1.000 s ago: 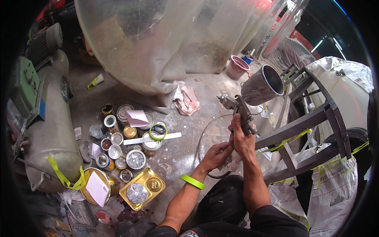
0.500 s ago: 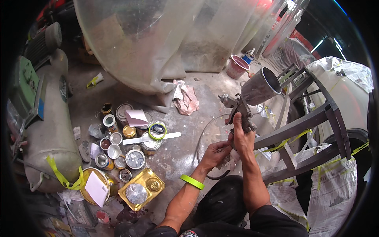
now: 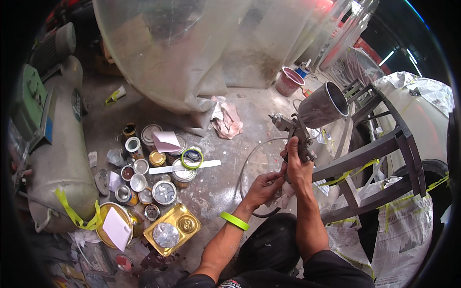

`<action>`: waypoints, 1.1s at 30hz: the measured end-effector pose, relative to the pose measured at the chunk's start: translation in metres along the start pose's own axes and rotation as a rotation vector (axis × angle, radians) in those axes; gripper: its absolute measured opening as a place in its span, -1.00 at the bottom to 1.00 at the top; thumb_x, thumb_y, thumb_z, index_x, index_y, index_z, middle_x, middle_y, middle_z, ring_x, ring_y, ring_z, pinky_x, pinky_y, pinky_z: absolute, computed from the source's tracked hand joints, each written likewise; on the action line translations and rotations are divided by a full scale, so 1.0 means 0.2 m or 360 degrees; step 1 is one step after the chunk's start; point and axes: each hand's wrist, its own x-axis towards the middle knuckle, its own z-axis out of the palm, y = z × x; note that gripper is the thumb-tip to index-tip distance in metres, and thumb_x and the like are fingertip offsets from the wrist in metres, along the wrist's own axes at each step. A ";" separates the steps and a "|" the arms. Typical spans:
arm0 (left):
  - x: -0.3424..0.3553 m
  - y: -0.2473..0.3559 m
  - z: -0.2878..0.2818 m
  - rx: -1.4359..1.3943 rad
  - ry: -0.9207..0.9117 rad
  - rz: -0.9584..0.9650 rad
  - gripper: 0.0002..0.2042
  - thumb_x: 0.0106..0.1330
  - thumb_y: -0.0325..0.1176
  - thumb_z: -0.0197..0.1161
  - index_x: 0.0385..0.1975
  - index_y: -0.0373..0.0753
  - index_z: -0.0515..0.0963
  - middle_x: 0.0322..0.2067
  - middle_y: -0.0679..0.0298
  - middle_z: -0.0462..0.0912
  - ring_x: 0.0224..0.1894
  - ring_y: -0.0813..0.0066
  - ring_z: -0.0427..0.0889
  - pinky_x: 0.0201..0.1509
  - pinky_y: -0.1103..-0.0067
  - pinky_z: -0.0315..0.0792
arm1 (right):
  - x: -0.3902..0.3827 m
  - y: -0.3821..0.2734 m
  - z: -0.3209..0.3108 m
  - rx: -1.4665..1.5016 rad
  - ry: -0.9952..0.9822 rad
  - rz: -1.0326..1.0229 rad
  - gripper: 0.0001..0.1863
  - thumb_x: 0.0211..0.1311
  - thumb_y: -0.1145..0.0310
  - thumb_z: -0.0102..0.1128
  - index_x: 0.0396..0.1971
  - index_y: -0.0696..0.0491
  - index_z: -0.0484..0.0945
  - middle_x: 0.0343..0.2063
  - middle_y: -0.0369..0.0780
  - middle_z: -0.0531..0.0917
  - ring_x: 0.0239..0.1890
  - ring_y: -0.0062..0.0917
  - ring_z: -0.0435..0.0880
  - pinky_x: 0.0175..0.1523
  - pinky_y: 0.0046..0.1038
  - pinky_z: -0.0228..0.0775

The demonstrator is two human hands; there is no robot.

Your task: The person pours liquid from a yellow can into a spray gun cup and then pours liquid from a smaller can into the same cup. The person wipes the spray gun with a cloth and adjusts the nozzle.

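Note:
My right hand (image 3: 300, 168) is wrapped around the grip of a metal paint spray gun (image 3: 298, 133), held at chest side above the floor. Its large grey cup (image 3: 321, 106) tilts up and to the right, with the dark mouth facing right. Close below, my left hand (image 3: 263, 188) has its fingers closed at the bottom of the gun's grip. What those fingers pinch is hidden. A hose (image 3: 241, 180) loops over the floor, and its black end part curves up beneath my left hand. A lime green band (image 3: 234, 221) circles my left wrist.
Several paint cans (image 3: 164, 193) and a gold tin tray (image 3: 192, 229) stand at left, beside an air compressor (image 3: 62, 158). Plastic sheeting (image 3: 182, 53) hangs ahead. At right are a dark frame (image 3: 360, 152) and paper-masked panels (image 3: 408, 225). A pinkish bucket (image 3: 289, 80) sits farther off.
The spray gun and its cup have shifted slightly to the right, and the cup's mouth has turned a little. My left hand stays at the grip's lower end.

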 end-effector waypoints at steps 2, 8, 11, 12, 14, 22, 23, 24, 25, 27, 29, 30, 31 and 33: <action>0.00 0.00 0.00 0.0033 -0.0016 -0.0004 -0.73 0.45 -0.25 0.19 0.00 -0.27 0.60 -0.50 0.53 0.56 -0.53 0.85 0.43 -0.51 0.79 0.27 | -0.01 -0.02 0.00 0.0034 -0.0010 0.0034 -0.43 0.34 -0.20 0.05 -0.46 0.09 0.50 -0.60 -0.29 0.54 -0.74 -0.68 0.42 -0.68 -0.59 0.25; 0.00 -0.01 -0.01 0.0090 -0.0041 -0.0001 -0.74 0.49 -0.22 0.13 -0.06 -0.25 0.62 -0.54 0.54 0.54 -0.55 0.85 0.41 -0.51 0.79 0.27 | -0.02 -0.04 -0.01 0.0086 -0.0062 0.0064 -0.42 0.35 -0.21 0.03 -0.45 0.09 0.50 -0.60 -0.29 0.54 -0.73 -0.68 0.44 -0.67 -0.58 0.26; -0.01 0.01 0.00 0.0075 -0.0056 -0.0011 -0.74 0.50 -0.21 0.11 -0.09 -0.25 0.62 -0.55 0.54 0.53 -0.55 0.85 0.41 -0.51 0.79 0.27 | -0.03 -0.05 -0.01 0.0046 -0.0063 0.0042 -0.41 0.35 -0.22 0.04 -0.46 0.09 0.51 -0.62 -0.29 0.55 -0.72 -0.69 0.44 -0.65 -0.59 0.26; -0.01 0.01 0.00 0.0091 -0.0061 -0.0003 -0.74 0.50 -0.21 0.10 -0.09 -0.25 0.62 -0.55 0.54 0.53 -0.55 0.85 0.41 -0.51 0.78 0.27 | -0.03 -0.06 -0.01 0.0029 -0.0055 0.0033 -0.41 0.35 -0.21 0.04 -0.47 0.09 0.52 -0.62 -0.29 0.55 -0.71 -0.69 0.44 -0.65 -0.59 0.26; -0.01 0.01 0.00 0.0100 -0.0072 0.0002 -0.73 0.50 -0.20 0.10 -0.09 -0.26 0.62 -0.54 0.54 0.53 -0.54 0.85 0.41 -0.50 0.78 0.26 | -0.02 -0.04 -0.01 0.0077 -0.0067 0.0015 -0.44 0.33 -0.15 0.12 -0.47 0.13 0.50 -0.64 -0.25 0.56 -0.76 -0.66 0.45 -0.71 -0.56 0.26; -0.02 0.01 -0.01 0.0088 -0.0086 -0.0031 -0.72 0.50 -0.21 0.11 -0.07 -0.27 0.62 -0.51 0.56 0.52 -0.52 0.85 0.39 -0.47 0.78 0.26 | -0.03 -0.05 -0.01 -0.0007 -0.0066 0.0032 -0.40 0.35 -0.22 0.03 -0.52 0.09 0.52 -0.65 -0.29 0.56 -0.71 -0.69 0.46 -0.63 -0.58 0.26; -0.02 0.00 -0.01 0.0139 -0.0048 -0.0009 -0.73 0.50 -0.22 0.11 -0.06 -0.28 0.61 -0.51 0.56 0.52 -0.52 0.85 0.39 -0.48 0.78 0.26 | -0.03 -0.04 -0.01 -0.0006 -0.0071 0.0030 -0.40 0.35 -0.21 0.03 -0.52 0.09 0.51 -0.64 -0.29 0.56 -0.72 -0.69 0.47 -0.64 -0.58 0.26; 0.00 -0.01 0.00 0.0187 -0.0022 0.0022 -0.73 0.50 -0.22 0.10 -0.06 -0.28 0.61 -0.51 0.56 0.52 -0.52 0.85 0.39 -0.48 0.78 0.26 | -0.02 -0.04 -0.02 -0.0010 -0.0068 0.0016 -0.41 0.35 -0.21 0.04 -0.52 0.09 0.51 -0.64 -0.29 0.57 -0.72 -0.68 0.47 -0.65 -0.58 0.26; 0.00 -0.02 0.00 0.0234 0.0002 0.0052 -0.73 0.50 -0.23 0.10 -0.05 -0.28 0.61 -0.51 0.55 0.52 -0.52 0.85 0.39 -0.48 0.78 0.26 | -0.02 -0.03 -0.02 0.0009 -0.0078 0.0015 -0.41 0.35 -0.20 0.04 -0.51 0.09 0.51 -0.64 -0.28 0.57 -0.73 -0.67 0.47 -0.67 -0.57 0.27; 0.00 -0.01 -0.01 0.0219 0.0003 0.0015 -0.73 0.50 -0.25 0.11 -0.03 -0.29 0.60 -0.51 0.55 0.52 -0.52 0.85 0.40 -0.48 0.79 0.26 | -0.01 0.00 -0.01 0.0039 -0.0085 0.0007 -0.43 0.35 -0.19 0.05 -0.50 0.08 0.50 -0.63 -0.28 0.56 -0.74 -0.66 0.47 -0.69 -0.57 0.28; 0.00 -0.01 -0.01 0.0200 -0.0009 -0.0018 -0.73 0.49 -0.27 0.11 -0.02 -0.29 0.60 -0.51 0.55 0.52 -0.52 0.85 0.40 -0.48 0.79 0.26 | 0.00 0.03 -0.02 0.0036 -0.0066 -0.0036 -0.45 0.36 -0.17 0.06 -0.50 0.08 0.49 -0.63 -0.28 0.55 -0.75 -0.65 0.48 -0.71 -0.57 0.29; 0.00 -0.01 -0.02 0.0195 -0.0009 -0.0029 -0.74 0.49 -0.27 0.12 -0.01 -0.29 0.60 -0.51 0.55 0.52 -0.52 0.85 0.40 -0.49 0.79 0.26 | 0.00 0.02 -0.02 0.0057 -0.0090 0.0001 -0.45 0.37 -0.16 0.05 -0.47 0.09 0.50 -0.61 -0.27 0.57 -0.75 -0.66 0.47 -0.70 -0.57 0.28; 0.00 -0.02 -0.02 0.0189 -0.0010 -0.0041 -0.73 0.49 -0.27 0.12 -0.01 -0.29 0.60 -0.51 0.55 0.52 -0.52 0.85 0.40 -0.49 0.80 0.25 | 0.00 0.01 -0.02 0.0076 -0.0115 0.0038 -0.46 0.37 -0.16 0.05 -0.45 0.10 0.52 -0.59 -0.26 0.59 -0.74 -0.67 0.47 -0.70 -0.58 0.28; 0.00 -0.01 -0.01 0.0150 0.0040 -0.0077 -0.76 0.48 -0.31 0.13 -0.04 -0.31 0.60 -0.51 0.55 0.52 -0.50 0.85 0.41 -0.47 0.80 0.27 | -0.01 -0.03 -0.01 0.0147 -0.0075 0.0029 -0.45 0.35 -0.11 0.13 -0.46 0.16 0.55 -0.68 -0.31 0.54 -0.74 -0.70 0.43 -0.66 -0.58 0.23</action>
